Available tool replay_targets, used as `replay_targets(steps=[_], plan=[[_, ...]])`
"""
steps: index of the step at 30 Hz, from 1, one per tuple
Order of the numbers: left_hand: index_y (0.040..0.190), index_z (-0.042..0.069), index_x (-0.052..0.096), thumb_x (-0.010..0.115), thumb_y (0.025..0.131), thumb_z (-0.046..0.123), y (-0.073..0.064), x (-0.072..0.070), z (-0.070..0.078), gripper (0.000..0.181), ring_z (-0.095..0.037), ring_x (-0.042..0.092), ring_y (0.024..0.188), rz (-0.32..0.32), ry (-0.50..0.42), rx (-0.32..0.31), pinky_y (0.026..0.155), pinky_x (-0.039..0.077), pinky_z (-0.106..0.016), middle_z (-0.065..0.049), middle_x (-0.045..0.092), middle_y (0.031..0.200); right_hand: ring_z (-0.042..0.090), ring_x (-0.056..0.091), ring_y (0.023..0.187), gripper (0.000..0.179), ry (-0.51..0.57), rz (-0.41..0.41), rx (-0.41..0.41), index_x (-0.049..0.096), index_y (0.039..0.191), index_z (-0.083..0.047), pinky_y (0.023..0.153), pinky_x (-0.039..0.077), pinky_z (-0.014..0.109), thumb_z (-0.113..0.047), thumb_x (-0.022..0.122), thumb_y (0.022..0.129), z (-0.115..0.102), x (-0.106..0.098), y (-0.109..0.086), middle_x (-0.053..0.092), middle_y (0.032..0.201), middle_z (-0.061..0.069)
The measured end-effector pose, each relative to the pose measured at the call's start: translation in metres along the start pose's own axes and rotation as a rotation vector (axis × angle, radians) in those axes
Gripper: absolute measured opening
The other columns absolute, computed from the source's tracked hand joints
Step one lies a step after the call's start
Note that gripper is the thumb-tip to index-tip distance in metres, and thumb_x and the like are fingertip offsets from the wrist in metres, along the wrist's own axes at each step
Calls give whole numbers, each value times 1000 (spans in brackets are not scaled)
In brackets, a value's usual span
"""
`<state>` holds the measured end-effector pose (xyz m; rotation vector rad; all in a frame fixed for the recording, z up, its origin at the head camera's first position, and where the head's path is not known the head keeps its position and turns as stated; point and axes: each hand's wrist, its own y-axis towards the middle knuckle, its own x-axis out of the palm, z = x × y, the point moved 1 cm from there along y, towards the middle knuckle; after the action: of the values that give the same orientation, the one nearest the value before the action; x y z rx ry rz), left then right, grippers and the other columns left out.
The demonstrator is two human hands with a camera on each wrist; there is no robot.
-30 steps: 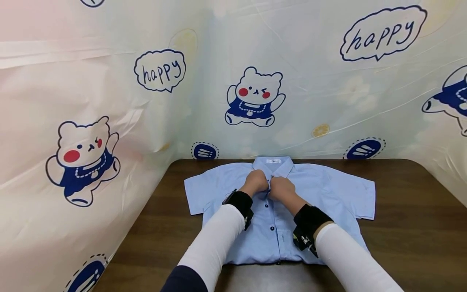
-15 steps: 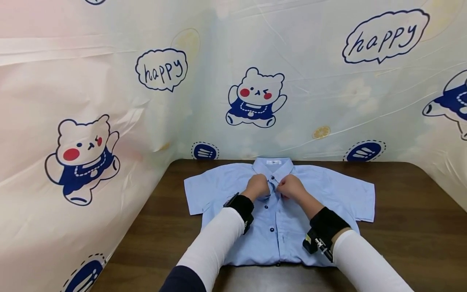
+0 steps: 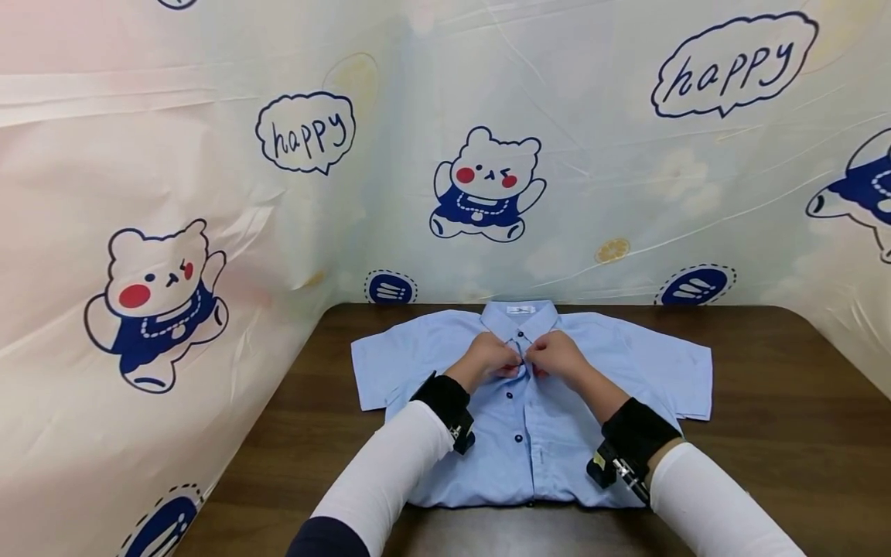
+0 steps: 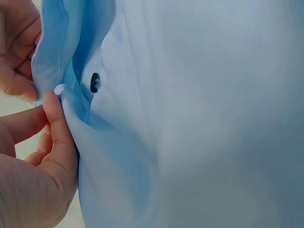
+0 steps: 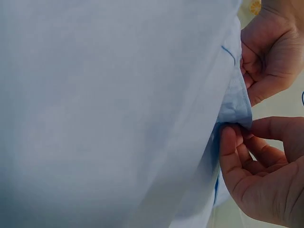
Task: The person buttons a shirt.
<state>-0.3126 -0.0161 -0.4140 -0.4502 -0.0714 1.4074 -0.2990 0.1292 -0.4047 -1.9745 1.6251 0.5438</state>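
Here, the left hand [image 3: 489, 357] and right hand [image 3: 559, 358] angle inward, fingers [image 4: 58, 126] pinching the blue shirt [image 3: 546, 422].

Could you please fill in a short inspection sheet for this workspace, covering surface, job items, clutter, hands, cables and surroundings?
Surface: brown wood-look table.
Job items: light blue shirt laid front up, collar at the far side, short sleeves spread to the sides; dark buttons down the front.
Clutter: nothing seen.
Hands: left hand and right hand each pinch the shirt's front opening, just below the collar; black bands on both wrists.
Cables: nothing seen.
Surroundings: pale, creased backdrop printed with cartoon bears.
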Motion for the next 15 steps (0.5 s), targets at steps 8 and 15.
replay_targets(steps=[8, 15], plan=[[84, -7, 68, 65, 87, -9, -3, 0, 0, 5, -11, 55, 57, -6, -73, -18, 52, 48, -19, -6, 59, 71, 17, 62, 63, 21, 88, -32, -21, 71, 91, 9, 62, 54, 29, -5, 55, 94, 1, 0, 0, 65, 74, 9], [87, -5, 63, 67, 87, -5, -5, 2, -1, 4, -10, 58, 53, 90, -127, -33, 54, 52, -20, -7, 61, 71, 15, 61, 63, 12, 71, -7, -16, 73, 93, 5, 63, 54, 27, -4, 68, 88, 3, 3, 0, 65, 76, 7]])
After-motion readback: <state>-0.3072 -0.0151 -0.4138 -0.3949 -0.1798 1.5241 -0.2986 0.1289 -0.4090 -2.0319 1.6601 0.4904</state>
